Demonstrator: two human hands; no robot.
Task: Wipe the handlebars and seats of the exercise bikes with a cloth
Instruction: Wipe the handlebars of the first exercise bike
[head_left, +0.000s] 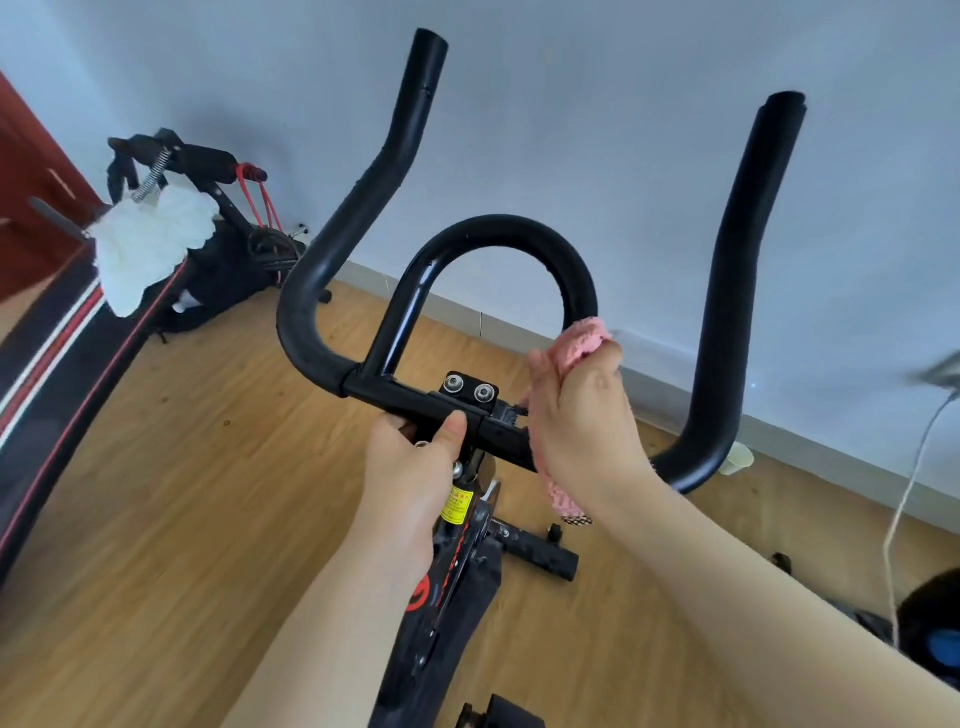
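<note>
L hand grips handlebars; R hand clutches pink cloth. Yellow sticker txt unreadable.

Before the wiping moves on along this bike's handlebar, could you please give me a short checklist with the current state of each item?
1. Pink cloth held in right hand: ok.
2. Cloth wrapped against the handlebar loop's right base: ok.
3. Left hand steadying the crossbar by the stem: ok.
4. Upright bar ends clear of obstructions: ok.
5. Bar sections already wiped: cannot tell.
6. Seat condition: cannot tell, out of view.
</note>
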